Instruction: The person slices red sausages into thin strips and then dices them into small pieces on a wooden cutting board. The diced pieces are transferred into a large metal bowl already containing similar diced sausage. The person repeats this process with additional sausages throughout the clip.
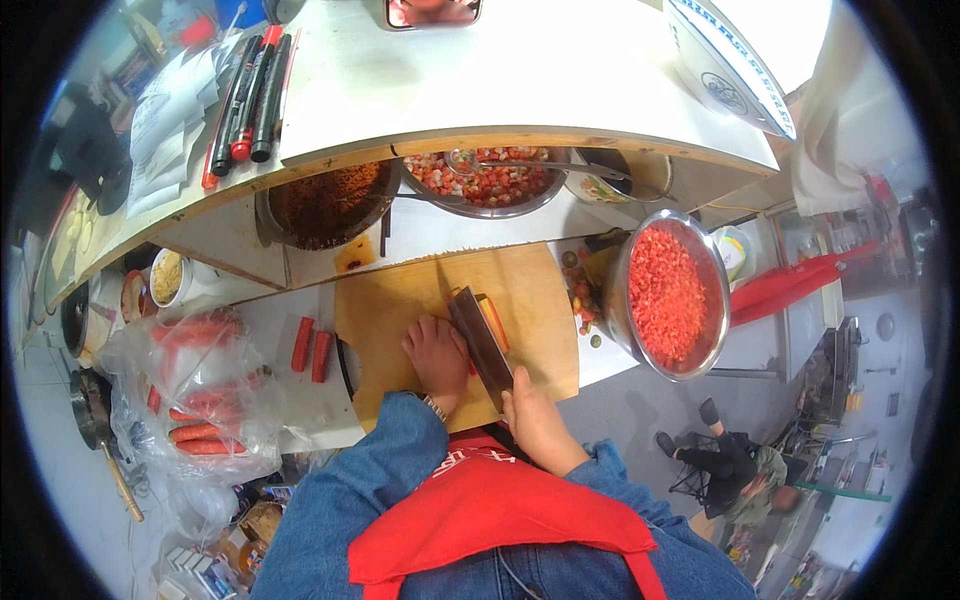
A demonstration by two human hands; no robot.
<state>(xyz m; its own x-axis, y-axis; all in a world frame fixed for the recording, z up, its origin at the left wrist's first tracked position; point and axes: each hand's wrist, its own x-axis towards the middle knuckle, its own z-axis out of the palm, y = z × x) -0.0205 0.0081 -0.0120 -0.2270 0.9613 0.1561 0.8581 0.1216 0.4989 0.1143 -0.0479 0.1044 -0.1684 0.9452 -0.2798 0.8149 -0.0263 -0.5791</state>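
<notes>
A wooden cutting board (pixel 540 300) lies before me. My right hand (pixel 536 420) grips a cleaver (pixel 481 346) with a broad dark blade, which stands over the board. Orange-red carrot slices (pixel 493 324) lie along the blade's right side. My left hand (pixel 439 356) presses on the board just left of the blade, fingers bent; a bit of red carrot shows by it, and the rest of what it holds is hidden. Two peeled carrot pieces (pixel 302 345) rest on the white counter left of the board. A steel bowl (pixel 720 300) of finely diced carrot stands to the right.
Above the board, a shelf (pixel 525 82) overhangs a bowl of dark sauce (pixel 322 202) and a bowl of diced vegetables (pixel 480 180). A plastic bag with carrots (pixel 206 431) lies left. Markers (pixel 251 105) lie on the shelf. A seated person (pixel 739 472) is at the right.
</notes>
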